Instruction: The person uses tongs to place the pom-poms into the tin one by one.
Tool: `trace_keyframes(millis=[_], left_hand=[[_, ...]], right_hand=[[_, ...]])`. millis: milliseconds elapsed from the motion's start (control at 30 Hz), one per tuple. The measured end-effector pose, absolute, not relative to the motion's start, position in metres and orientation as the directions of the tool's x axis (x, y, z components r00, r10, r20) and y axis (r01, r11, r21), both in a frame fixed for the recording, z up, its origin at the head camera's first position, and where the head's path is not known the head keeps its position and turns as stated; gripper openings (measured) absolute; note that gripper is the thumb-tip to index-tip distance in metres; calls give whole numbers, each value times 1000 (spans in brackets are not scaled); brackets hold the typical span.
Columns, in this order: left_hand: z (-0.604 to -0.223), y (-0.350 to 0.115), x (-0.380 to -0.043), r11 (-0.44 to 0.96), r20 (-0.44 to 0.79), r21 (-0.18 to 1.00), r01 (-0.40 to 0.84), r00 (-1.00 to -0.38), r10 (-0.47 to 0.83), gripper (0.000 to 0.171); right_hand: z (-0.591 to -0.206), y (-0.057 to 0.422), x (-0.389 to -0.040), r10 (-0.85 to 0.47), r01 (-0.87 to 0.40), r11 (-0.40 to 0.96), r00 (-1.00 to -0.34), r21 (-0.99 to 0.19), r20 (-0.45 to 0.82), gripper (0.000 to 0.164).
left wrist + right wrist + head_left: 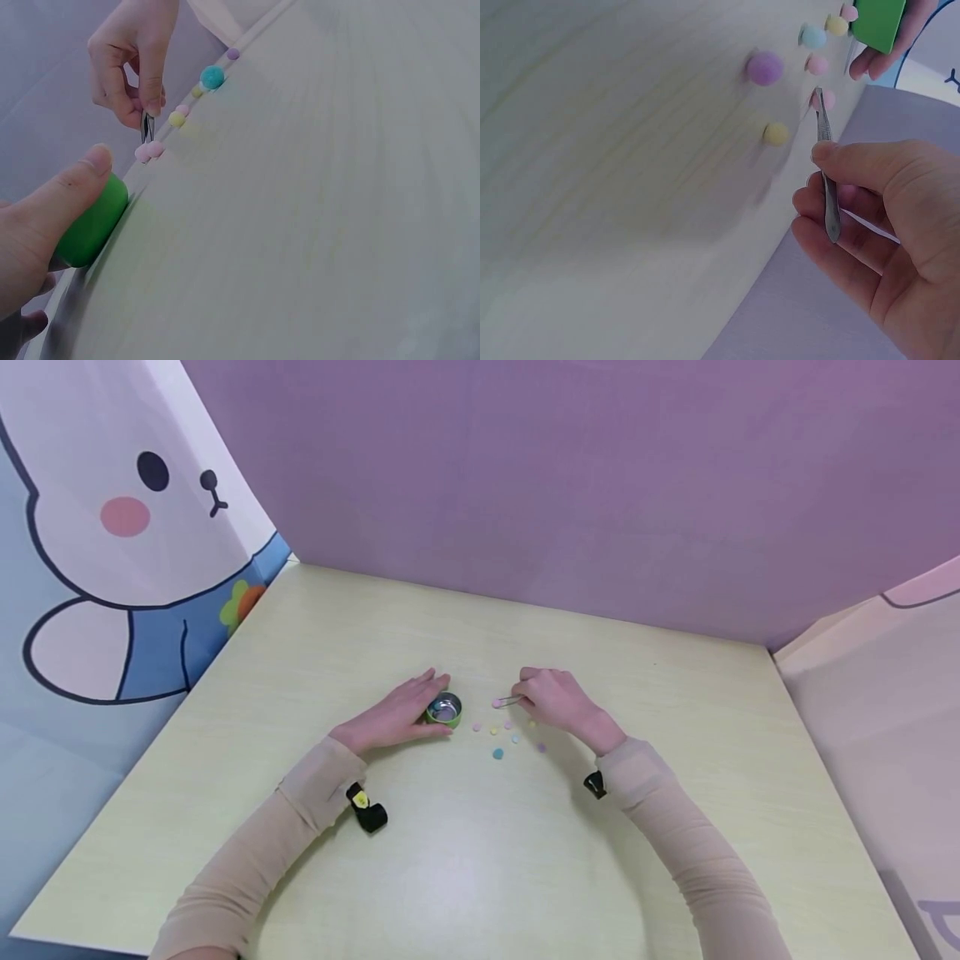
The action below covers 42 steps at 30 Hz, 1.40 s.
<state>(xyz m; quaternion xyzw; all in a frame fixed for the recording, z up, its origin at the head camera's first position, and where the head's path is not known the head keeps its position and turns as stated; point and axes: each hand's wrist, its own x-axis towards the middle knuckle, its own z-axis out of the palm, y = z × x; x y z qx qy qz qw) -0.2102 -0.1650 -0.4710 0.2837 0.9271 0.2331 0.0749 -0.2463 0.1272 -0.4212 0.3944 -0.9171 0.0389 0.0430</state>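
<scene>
My left hand (pixel 405 710) holds a small round green tin (pixel 454 723) between thumb and fingers; its inside is silvery, with something small and bluish at the far-left inner wall. In the left wrist view the thumb lies along the green side (pixel 94 229). My right hand (pixel 557 697) pinches a pair of metal tweezers (pixel 825 142) between thumb and fingers. A pale pink ball (pixel 497 703) is at their tips, to the right of the tin. Whether it touches the table I cannot tell.
On the pale wooden table (pixel 480 860), several small coloured balls lie between the hands, among them a blue-green one (pixel 498 753), a purple one (pixel 765 68) and a yellow one (pixel 776 134). A purple panel (pixel 525 485) stands behind, a rabbit-printed one (pixel 82 543) at the left.
</scene>
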Motion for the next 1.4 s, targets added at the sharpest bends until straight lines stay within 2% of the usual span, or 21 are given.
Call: trace_keyframes(millis=[1400], left_hand=[[-470,-165,-211,730,-12,472,495,-824,567,96]], right_hand=[[-419,128,-247,-736,-746,666,-660,-10,151,14]])
